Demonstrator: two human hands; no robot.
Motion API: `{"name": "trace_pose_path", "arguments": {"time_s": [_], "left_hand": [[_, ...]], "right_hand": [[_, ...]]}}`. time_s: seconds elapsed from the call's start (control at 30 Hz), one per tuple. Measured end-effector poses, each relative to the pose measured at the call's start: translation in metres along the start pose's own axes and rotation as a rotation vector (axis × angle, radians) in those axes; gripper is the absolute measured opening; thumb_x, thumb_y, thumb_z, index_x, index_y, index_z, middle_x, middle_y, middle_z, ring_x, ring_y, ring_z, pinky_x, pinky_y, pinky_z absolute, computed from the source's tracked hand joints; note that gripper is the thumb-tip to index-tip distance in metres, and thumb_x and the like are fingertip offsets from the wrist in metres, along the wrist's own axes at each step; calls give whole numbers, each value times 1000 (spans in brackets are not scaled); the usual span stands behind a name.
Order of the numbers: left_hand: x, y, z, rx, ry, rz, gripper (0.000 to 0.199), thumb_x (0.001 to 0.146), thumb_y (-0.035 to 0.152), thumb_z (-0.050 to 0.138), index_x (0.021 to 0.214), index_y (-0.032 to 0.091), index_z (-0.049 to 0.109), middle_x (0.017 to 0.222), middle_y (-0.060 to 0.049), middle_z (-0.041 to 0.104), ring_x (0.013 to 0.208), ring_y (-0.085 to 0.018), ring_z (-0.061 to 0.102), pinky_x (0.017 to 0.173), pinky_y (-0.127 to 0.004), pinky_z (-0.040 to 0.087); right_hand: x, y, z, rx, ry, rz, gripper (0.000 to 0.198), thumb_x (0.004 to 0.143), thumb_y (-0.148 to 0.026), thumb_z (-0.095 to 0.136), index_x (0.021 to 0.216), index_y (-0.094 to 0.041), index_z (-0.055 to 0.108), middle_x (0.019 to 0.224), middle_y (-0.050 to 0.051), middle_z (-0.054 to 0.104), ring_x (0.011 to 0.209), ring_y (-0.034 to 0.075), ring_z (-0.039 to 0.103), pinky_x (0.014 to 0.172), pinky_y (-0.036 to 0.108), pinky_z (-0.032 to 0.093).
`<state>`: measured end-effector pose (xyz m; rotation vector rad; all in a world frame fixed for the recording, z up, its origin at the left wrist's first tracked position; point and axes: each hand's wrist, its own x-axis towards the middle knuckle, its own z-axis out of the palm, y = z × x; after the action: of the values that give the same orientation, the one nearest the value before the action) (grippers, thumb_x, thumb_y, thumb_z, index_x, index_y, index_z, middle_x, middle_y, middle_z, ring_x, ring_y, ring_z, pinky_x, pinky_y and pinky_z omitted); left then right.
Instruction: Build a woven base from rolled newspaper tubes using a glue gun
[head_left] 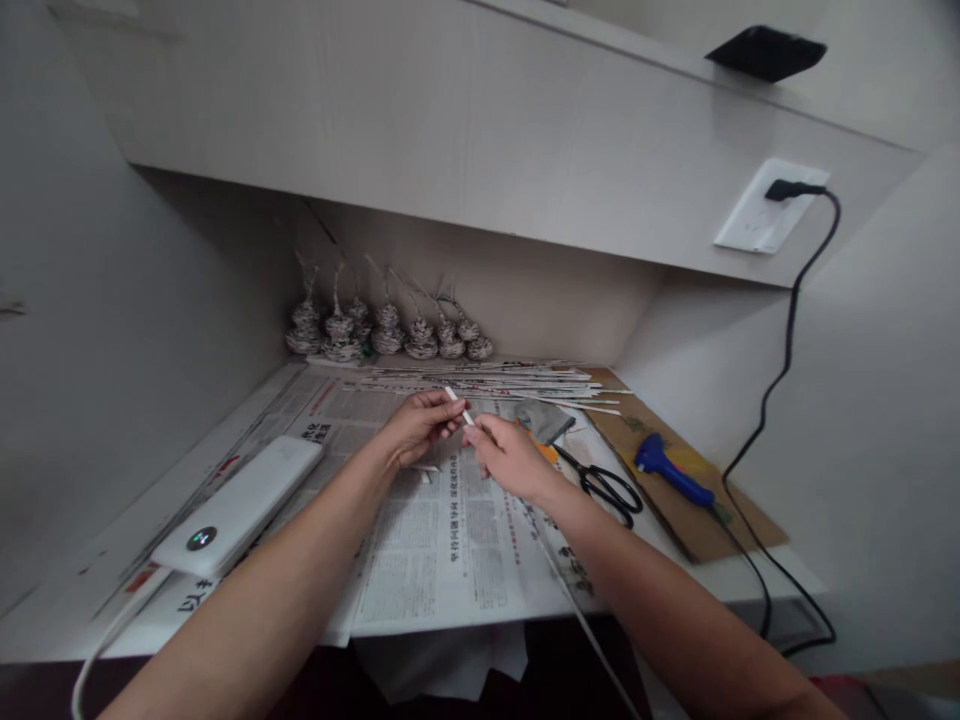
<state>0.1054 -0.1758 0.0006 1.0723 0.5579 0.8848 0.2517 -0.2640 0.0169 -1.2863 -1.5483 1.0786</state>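
white stick [468,416] (slim) in both hands [425,424] [505,455]

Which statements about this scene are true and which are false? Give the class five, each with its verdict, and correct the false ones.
1. The left hand and right hand both hold a thin white stick. True.
2. The black-handled scissors lie left of the white power bank. False: they lie right of it.
3. The blue glue gun lies on brown cardboard. True.
4. The woven gourd-shaped pieces stand at the near edge. False: they stand at the back, beyond the hands.
5. The black plug is in the white socket plate. True.
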Motion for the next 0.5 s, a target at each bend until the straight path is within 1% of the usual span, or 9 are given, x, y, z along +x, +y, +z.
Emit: {"name": "trace_pose_path", "arguments": {"time_s": [0.03,0.1,0.2,0.23,0.27,0.33,0.43,0.47,0.5], "left_hand": [[0,0,0,1,3,-2,30,57,32,83,71,11,66,58,0,59,46,-4,48,44,-14,36],[-1,1,0,-4,-12,-4,30,57,32,83,71,11,66,58,0,59,46,-4,48,44,-14,37],[-3,2,1,-17,-44,-7,30,57,32,83,70,11,66,57,0,58,46,-4,47,43,-15,35],[-3,2,1,-20,-47,-7,30,57,32,83,69,11,66,57,0,58,46,-4,47,43,-15,35],[-3,2,1,-21,-46,-4,30,57,32,83,69,11,66,57,0,58,46,-4,47,43,-14,35],[-2,2,1,-14,-34,5,29,58,32,83,68,11,66,57,0,58,46,-3,47,44,-14,35],[-1,1,0,-4,-13,3,29,57,32,83,70,11,66,58,0,58,47,-4,47,45,-14,36],[-1,1,0,-6,-11,1,29,57,31,83,71,11,67,58,0,59,47,-4,48,45,-14,37],[-1,0,0,-13,-12,0,29,57,31,83,71,11,67,58,-1,59,47,-4,48,45,-14,37]], "right_hand": [[0,-1,0,-44,23,-18,34,84,-54,51,77,-21,51,51,-6,46,44,9,44,47,23,30],[-1,-1,-1,64,-25,29,35,87,-54,47,74,-21,48,47,-8,39,41,9,39,45,23,28],[-2,-1,-3,476,-306,185,35,86,-54,47,72,-23,39,45,-11,24,36,9,30,42,22,27],[-1,0,-3,581,-380,217,35,84,-53,50,73,-23,38,45,-11,22,37,9,29,41,22,27],[-1,1,-2,634,-408,233,35,83,-53,52,74,-23,39,46,-11,24,37,9,31,41,22,28],[0,3,0,580,-313,214,36,81,-56,54,79,-22,43,48,-11,33,40,9,38,43,22,30],[3,4,2,374,-109,146,39,81,-58,54,80,-20,47,50,-8,43,43,10,46,44,22,31],[3,4,2,377,-104,147,38,82,-57,53,78,-20,46,49,-9,41,42,9,45,44,22,31],[4,3,1,434,-144,166,36,83,-55,53,75,-21,44,47,-9,37,41,9,42,44,22,29]]}}
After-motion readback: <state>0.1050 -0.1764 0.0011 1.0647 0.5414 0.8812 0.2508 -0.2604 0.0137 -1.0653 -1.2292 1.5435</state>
